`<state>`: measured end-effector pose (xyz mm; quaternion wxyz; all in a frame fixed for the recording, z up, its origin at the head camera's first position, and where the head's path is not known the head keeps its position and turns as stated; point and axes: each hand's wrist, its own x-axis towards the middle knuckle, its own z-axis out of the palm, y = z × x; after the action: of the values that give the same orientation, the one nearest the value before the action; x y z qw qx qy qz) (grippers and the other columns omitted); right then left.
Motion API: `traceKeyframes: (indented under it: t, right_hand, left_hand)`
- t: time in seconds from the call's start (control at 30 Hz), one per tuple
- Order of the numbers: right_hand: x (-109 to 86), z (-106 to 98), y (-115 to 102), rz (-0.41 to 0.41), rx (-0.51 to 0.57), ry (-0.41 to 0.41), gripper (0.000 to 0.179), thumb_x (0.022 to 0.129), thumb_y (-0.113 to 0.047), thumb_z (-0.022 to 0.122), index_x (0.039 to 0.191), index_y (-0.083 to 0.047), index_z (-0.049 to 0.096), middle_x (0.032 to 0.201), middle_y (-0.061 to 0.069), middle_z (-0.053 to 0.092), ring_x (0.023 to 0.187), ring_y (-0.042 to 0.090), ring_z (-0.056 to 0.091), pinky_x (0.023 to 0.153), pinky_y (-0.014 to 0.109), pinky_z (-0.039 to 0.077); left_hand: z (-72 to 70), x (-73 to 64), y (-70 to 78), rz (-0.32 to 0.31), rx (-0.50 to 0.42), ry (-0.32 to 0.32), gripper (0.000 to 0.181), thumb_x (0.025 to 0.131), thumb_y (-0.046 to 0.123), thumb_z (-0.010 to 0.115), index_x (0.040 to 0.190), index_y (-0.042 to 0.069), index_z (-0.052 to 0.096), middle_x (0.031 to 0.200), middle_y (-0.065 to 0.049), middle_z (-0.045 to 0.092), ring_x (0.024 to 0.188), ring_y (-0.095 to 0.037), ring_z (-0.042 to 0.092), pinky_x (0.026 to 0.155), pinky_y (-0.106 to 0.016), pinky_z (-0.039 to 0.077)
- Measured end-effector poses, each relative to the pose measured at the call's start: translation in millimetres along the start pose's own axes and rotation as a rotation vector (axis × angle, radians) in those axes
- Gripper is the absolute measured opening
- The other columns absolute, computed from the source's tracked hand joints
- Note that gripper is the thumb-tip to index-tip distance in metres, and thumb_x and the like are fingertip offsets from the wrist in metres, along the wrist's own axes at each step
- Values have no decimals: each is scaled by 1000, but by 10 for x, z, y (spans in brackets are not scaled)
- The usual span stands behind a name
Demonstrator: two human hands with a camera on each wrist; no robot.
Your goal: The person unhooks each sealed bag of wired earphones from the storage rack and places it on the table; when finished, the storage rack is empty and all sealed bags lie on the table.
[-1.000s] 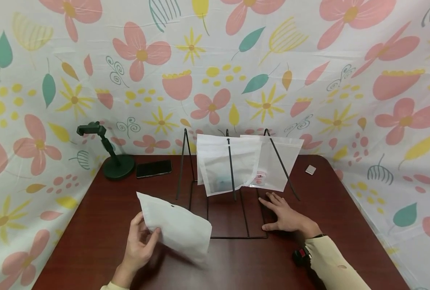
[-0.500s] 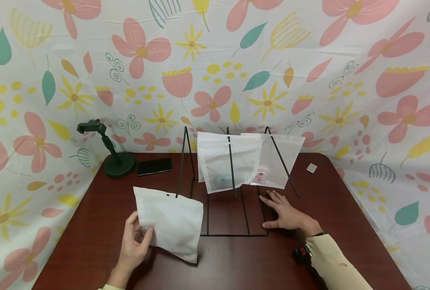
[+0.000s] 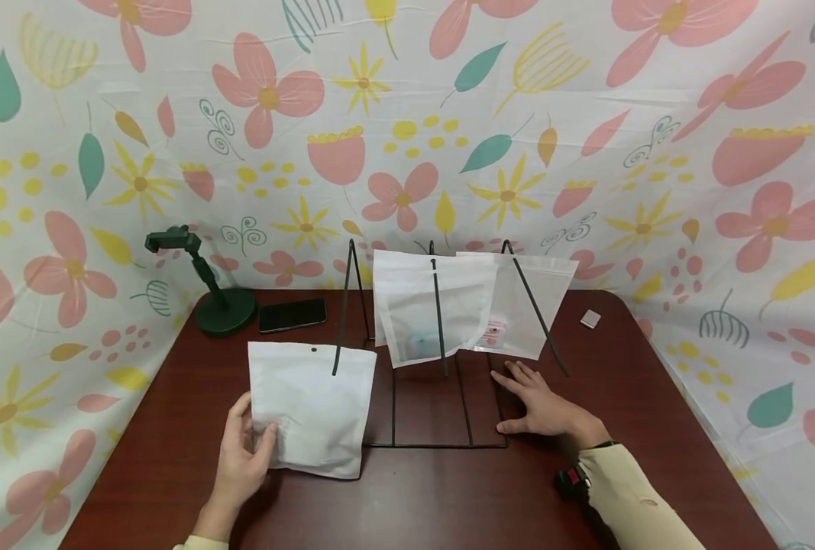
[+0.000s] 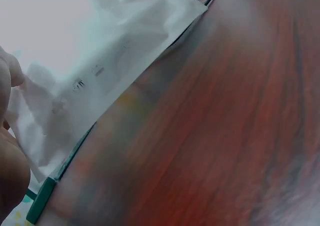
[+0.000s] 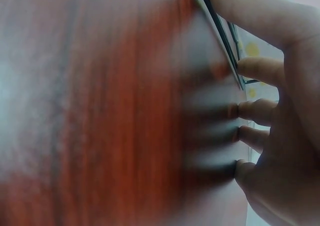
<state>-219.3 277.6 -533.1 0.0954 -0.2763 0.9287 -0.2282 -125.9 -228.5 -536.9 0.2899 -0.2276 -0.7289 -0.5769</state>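
A white pouch (image 3: 314, 409) with a small hang hole near its top edge stands nearly upright at the left of a black wire rack (image 3: 417, 446). My left hand (image 3: 238, 451) pinches its left side, thumb in front and fingers behind. One rack prong's tip overlaps the pouch's upper front, just right of the hole. In the left wrist view, faint print marks the pouch (image 4: 120, 41). My right hand (image 3: 544, 409) rests at the rack's right base bar, fingers spread on the table; the right wrist view shows the thumb by a black bar.
White pouches (image 3: 407, 302) hang on the middle prong, and a translucent pouch (image 3: 541, 298) on the right one. Behind are a dark green phone stand (image 3: 224, 313), a black phone (image 3: 292, 316) and a small white object (image 3: 590, 318). A flowered cloth surrounds the table (image 3: 441, 512).
My left hand has turned the pouch from tilted to nearly upright and shifted it left, its hole now left of the prong tip. My right hand has stayed in place.
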Motion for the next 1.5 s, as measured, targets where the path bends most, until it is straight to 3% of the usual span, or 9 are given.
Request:
traceKeyframes:
  t: [0.17,0.37,0.67,0.77,1.07,1.33,1.5]
  right_hand:
    - [-4,14,13,-13,-3,11,92,79,-46,77,149,-3,36,154,34,20,142,55,11,105,75,11]
    - [1,8,27,4,19,-9,94,79,-48,76,151,-5,34,156,31,17,144,52,8,108,73,9]
    - [14,7,49,5,7,-15,94,79,-49,76,151,-6,33,157,31,17,144,52,8,107,74,9]
    - [14,10,47,6,13,-16,94,79,-49,76,151,-6,33,157,30,16,144,52,7,107,74,8]
    - [12,1,31,21,22,-26,95,79,-50,76,152,-7,32,158,30,16,145,51,6,108,73,8]
    - [16,-1,32,22,18,-27,95,80,-50,75,152,-7,32,158,29,15,145,51,6,108,73,7]
    - [18,3,41,15,18,-33,95,80,-50,75,152,-7,31,158,30,14,144,51,6,107,74,7]
  left_hand:
    - [-51,48,-25,-43,-7,-1,70,79,-31,50,143,-15,27,129,1,56,112,-6,57,86,-14,47]
    - [-83,213,104,-61,-6,-26,70,78,-33,48,142,-17,25,118,-8,60,104,-6,60,80,-14,49]
    - [-120,334,86,-153,149,-91,70,83,-24,53,146,-13,24,101,-30,63,88,-8,65,66,-18,52]
    - [-122,346,23,-206,205,-88,72,84,-20,56,148,-10,24,101,-30,65,84,-11,65,64,-19,52]
    - [-128,328,-338,-380,378,-131,82,90,-7,59,156,17,18,113,-21,68,84,-15,66,64,-26,53]
    - [-104,363,-389,-413,446,-139,82,87,-6,61,156,14,20,107,-18,69,82,-20,66,66,-31,53]
    - [-113,378,-385,-457,469,-155,81,87,-5,61,155,12,21,101,-19,68,75,-21,65,60,-30,52]
